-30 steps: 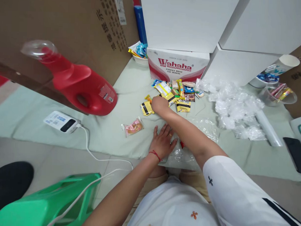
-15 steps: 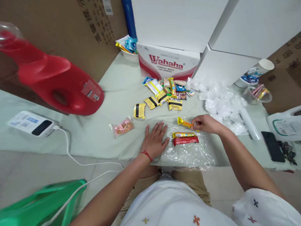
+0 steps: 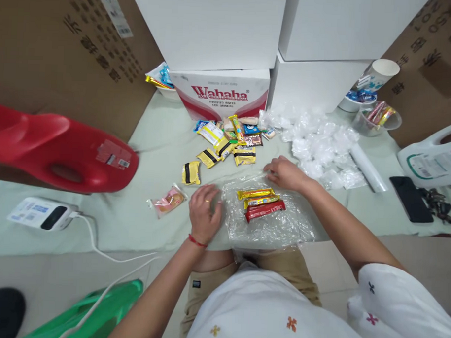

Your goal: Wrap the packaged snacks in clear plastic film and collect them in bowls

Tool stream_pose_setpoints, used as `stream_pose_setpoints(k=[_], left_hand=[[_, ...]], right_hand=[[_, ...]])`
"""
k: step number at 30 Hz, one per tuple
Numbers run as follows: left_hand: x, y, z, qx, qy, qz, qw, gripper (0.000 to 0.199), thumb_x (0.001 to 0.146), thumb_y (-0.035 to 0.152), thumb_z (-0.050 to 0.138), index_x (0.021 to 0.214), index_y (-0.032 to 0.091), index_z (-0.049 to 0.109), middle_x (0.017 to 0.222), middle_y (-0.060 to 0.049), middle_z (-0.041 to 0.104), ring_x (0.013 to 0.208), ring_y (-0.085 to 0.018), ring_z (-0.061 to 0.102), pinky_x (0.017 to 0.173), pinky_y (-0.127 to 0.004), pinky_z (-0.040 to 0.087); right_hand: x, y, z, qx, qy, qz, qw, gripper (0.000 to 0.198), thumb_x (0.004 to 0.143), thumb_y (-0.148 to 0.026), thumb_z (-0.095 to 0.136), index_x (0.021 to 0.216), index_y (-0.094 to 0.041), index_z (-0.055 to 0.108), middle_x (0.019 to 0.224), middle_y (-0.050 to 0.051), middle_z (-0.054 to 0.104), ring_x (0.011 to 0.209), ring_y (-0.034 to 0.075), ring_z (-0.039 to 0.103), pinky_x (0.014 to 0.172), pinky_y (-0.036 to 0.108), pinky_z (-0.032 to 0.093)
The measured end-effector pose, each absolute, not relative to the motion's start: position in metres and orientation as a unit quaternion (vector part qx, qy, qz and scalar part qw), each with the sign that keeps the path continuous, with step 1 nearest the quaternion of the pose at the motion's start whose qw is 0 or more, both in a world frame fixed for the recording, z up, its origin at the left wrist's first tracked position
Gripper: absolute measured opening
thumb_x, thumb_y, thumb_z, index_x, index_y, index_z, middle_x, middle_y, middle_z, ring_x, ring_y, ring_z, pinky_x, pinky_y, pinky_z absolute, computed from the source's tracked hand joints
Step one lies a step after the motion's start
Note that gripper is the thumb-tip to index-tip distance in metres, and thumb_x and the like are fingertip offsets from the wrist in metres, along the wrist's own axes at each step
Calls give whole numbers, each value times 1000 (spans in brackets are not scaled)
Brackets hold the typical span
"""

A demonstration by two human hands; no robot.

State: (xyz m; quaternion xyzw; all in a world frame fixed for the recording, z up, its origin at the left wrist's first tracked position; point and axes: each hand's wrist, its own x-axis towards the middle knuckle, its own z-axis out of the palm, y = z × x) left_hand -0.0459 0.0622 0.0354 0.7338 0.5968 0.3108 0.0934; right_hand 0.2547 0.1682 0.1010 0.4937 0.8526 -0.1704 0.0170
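Note:
On a sheet of clear bubble wrap (image 3: 282, 227) lie three wrapped snack bars side by side: an orange-yellow bar (image 3: 256, 193), a yellow bar (image 3: 262, 201) and a red bar (image 3: 266, 210). My left hand (image 3: 205, 215) rests on the cloth left of the wrap, fingers spread a little and holding nothing. Just beyond the bars, over the far edge of the wrap, my right hand (image 3: 283, 172) has loosely bent fingers with nothing visible in them. A pink-wrapped biscuit (image 3: 168, 200) lies left of my left hand.
Assorted snack packets (image 3: 226, 142) are heaped before a Wahaba-style white and red carton (image 3: 222, 97). Crumpled clear plastic (image 3: 318, 142) and a plastic roll (image 3: 368, 168) lie right. A red jug (image 3: 78, 154), white power bank (image 3: 42, 213), cable and phone (image 3: 411, 199) flank the table.
My right hand has let go of the orange-yellow bar, which now lies beside the yellow bar, and has moved away from me. My left hand has shifted left, off the wrap's edge.

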Motion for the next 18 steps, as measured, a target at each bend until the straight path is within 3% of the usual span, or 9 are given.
stream_pose_setpoints(k=[4, 6, 7, 9, 11, 14, 18], left_hand=[[-33, 101, 45, 733, 622, 258, 97, 55, 94, 38, 54, 146, 19, 51, 138, -14, 65, 140, -33, 49, 122, -59, 29], [-25, 122, 46, 749, 620, 198, 121, 66, 88, 39, 62, 149, 17, 49, 130, -14, 69, 140, -36, 48, 124, -63, 21], [-22, 130, 46, 756, 616, 178, 130, 63, 85, 37, 64, 144, 18, 54, 121, -12, 72, 137, -37, 51, 123, -65, 20], [-20, 139, 46, 771, 598, 167, 139, 41, 84, 30, 62, 124, 21, 68, 103, -8, 74, 121, -34, 59, 120, -62, 27], [-22, 138, 48, 791, 565, 190, 139, 25, 86, 23, 57, 104, 21, 74, 92, -7, 72, 104, -30, 62, 108, -54, 41], [-27, 121, 54, 824, 500, 239, 118, 22, 88, 16, 53, 97, 20, 73, 87, -8, 67, 94, -26, 60, 86, -44, 48], [-26, 87, 55, 857, 417, 287, 92, 24, 92, 9, 49, 95, 21, 70, 85, -7, 61, 87, -23, 55, 78, -38, 46]], right_hand=[[252, 176, 84, 489, 863, -127, 1, 49, 92, -30, 69, 138, -14, 63, 123, 18, 66, 123, 35, 48, 97, 40, 38], [247, 177, 79, 486, 863, -140, 16, 40, 90, -24, 69, 128, -14, 68, 116, 17, 68, 120, 34, 50, 95, 38, 38], [245, 177, 78, 485, 861, -151, 22, 30, 90, -19, 67, 119, -14, 71, 111, 16, 69, 116, 32, 52, 94, 37, 38], [246, 175, 80, 480, 859, -178, 13, 17, 91, -13, 61, 103, -15, 73, 102, 13, 70, 107, 27, 56, 89, 33, 38], [251, 167, 84, 467, 860, -205, -23, 16, 93, -10, 58, 99, -15, 71, 100, 11, 69, 99, 23, 58, 83, 29, 38], [263, 145, 89, 435, 869, -228, -68, 17, 94, -10, 55, 102, -16, 69, 100, 8, 66, 90, 20, 57, 74, 27, 37], [275, 106, 87, 384, 894, -210, -95, 18, 98, -11, 50, 97, -18, 66, 94, 8, 60, 85, 20, 53, 70, 27, 35]])
